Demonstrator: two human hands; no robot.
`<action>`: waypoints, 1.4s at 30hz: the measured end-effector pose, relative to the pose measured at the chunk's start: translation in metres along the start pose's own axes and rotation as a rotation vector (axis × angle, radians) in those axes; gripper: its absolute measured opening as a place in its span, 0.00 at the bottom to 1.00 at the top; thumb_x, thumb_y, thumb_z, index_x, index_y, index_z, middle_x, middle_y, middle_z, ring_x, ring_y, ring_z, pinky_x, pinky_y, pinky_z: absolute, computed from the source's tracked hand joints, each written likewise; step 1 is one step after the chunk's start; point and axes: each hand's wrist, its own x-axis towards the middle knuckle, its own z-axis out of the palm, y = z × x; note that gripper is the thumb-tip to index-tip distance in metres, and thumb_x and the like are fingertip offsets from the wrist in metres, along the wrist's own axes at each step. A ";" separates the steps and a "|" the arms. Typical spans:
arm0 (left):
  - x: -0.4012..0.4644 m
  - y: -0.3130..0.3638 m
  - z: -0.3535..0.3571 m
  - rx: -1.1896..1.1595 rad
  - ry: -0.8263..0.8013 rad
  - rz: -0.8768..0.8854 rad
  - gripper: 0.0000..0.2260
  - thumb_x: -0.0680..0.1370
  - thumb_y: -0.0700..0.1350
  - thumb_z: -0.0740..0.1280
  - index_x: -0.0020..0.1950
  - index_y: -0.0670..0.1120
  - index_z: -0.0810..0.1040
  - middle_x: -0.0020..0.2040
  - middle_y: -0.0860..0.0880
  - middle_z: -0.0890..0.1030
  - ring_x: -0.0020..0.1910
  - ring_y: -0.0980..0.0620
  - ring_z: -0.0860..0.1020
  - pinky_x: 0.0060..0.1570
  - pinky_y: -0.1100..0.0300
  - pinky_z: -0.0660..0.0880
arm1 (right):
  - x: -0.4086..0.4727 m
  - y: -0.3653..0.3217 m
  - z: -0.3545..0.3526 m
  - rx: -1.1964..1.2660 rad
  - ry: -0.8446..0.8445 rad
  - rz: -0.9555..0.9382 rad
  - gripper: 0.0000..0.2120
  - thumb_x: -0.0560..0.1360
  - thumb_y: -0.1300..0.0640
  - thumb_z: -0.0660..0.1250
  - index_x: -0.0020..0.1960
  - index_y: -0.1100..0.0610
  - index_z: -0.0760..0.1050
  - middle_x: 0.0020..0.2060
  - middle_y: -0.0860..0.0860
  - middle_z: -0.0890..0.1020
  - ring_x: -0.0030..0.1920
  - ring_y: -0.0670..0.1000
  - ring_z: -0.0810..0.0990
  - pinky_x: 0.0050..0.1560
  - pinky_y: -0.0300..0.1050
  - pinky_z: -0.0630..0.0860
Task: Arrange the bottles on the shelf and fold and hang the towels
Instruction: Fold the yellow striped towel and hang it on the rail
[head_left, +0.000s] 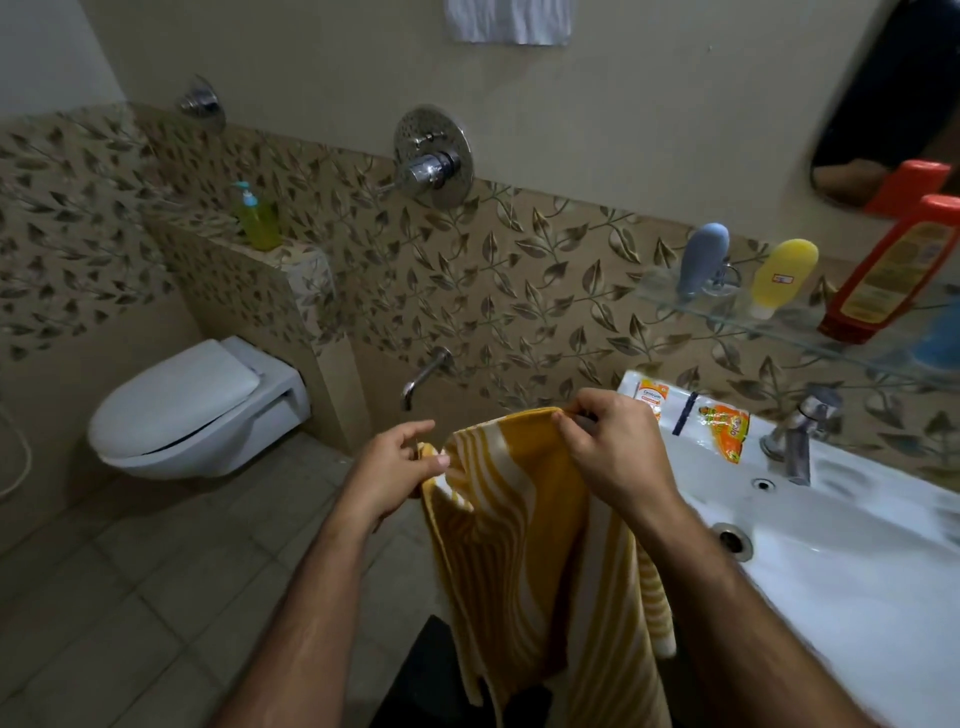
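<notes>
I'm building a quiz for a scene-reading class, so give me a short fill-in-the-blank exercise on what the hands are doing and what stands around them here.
1. Both the left hand and the right hand pinch the top edge of a yellow and white striped ____.
2. On the glass shelf, the yellow bottle stands between the grey bottle and the ____ bottle.
3. The green pump bottle stands on the tiled ledge above the ____.

Missing words: towel; red; toilet
</notes>
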 end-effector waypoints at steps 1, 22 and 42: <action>-0.004 0.000 0.001 -0.036 0.013 0.012 0.26 0.74 0.38 0.72 0.71 0.48 0.71 0.56 0.41 0.82 0.48 0.52 0.82 0.33 0.67 0.77 | 0.001 0.001 0.002 -0.018 0.007 -0.001 0.08 0.74 0.55 0.70 0.40 0.57 0.81 0.34 0.51 0.81 0.38 0.52 0.79 0.37 0.47 0.76; -0.014 0.040 0.042 0.375 0.197 0.359 0.08 0.71 0.43 0.73 0.41 0.57 0.82 0.36 0.58 0.82 0.36 0.63 0.79 0.39 0.64 0.77 | -0.008 0.001 0.013 0.126 -0.378 0.025 0.06 0.73 0.51 0.73 0.39 0.50 0.78 0.34 0.45 0.80 0.36 0.44 0.77 0.35 0.41 0.72; -0.001 0.041 0.003 0.439 0.395 0.283 0.06 0.75 0.44 0.71 0.47 0.55 0.82 0.42 0.59 0.81 0.43 0.60 0.79 0.40 0.63 0.75 | -0.019 0.022 -0.001 0.518 -0.483 0.454 0.09 0.71 0.54 0.75 0.42 0.61 0.83 0.37 0.55 0.85 0.38 0.51 0.82 0.42 0.45 0.78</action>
